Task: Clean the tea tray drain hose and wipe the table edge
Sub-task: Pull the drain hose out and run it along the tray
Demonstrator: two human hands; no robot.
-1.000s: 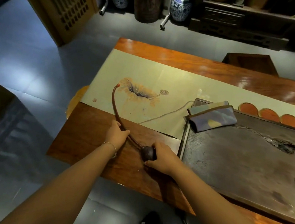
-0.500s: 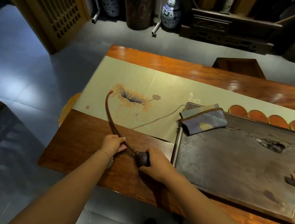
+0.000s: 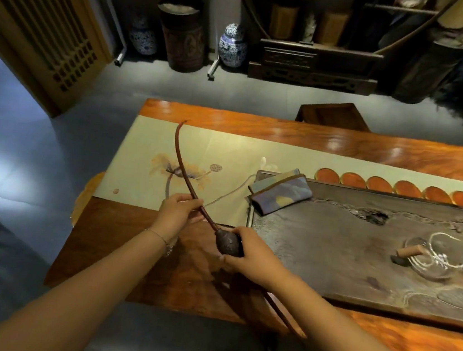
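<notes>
Reddish-brown drain hose (image 3: 184,166) arcs above the table (image 3: 288,130), left hand (image 3: 176,214) pinching it, right hand (image 3: 254,257) wrapped around its bulb (image 3: 226,243), seemingly for cleaning.

Glossy wooden table (image 3: 345,142), matt stone-like tray (image 3: 330,263), perhaps rubber hose (image 3: 180,163).

Both forearms are bare, with no sleeves in view up to the picture's edge. A thin, pale chain bracelet (image 3: 158,236) circles the wrist just behind the left hand (image 3: 176,212), a small charm hanging from its underside. The right hand (image 3: 255,258) and its wrist carry no visible jewellery.
</notes>
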